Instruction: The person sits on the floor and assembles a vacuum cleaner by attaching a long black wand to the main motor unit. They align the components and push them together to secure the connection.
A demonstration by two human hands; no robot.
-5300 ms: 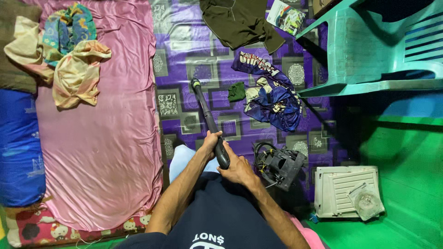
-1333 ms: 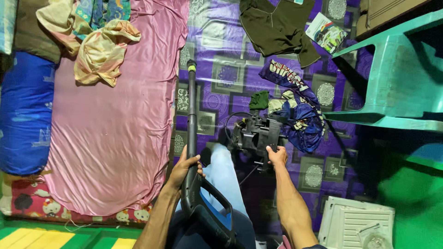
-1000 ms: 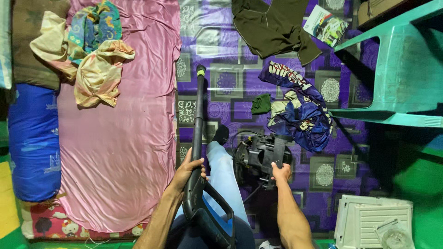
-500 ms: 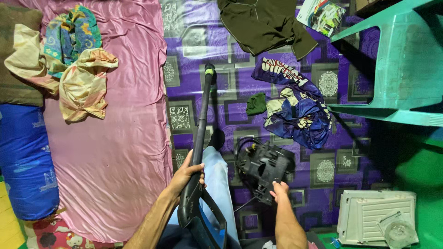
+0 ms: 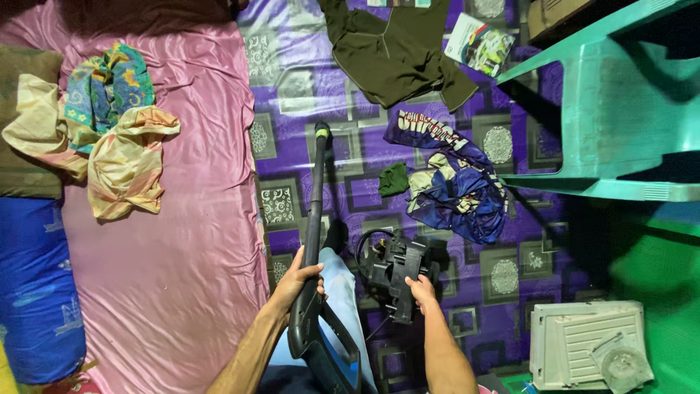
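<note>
Head view: left hand (image 5: 297, 281) grips vacuum wand (image 5: 315, 197) — right hand (image 5: 421, 289) touches black canister (image 5: 397, 271).

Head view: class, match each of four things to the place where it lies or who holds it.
1 wand
2 vacuum body
3 olive shirt
4 blue pillow

a under the right hand
b on the pink sheet's left edge
c in the left hand
d top of the purple mat

Pairs: 1-c, 2-a, 3-d, 4-b
</note>
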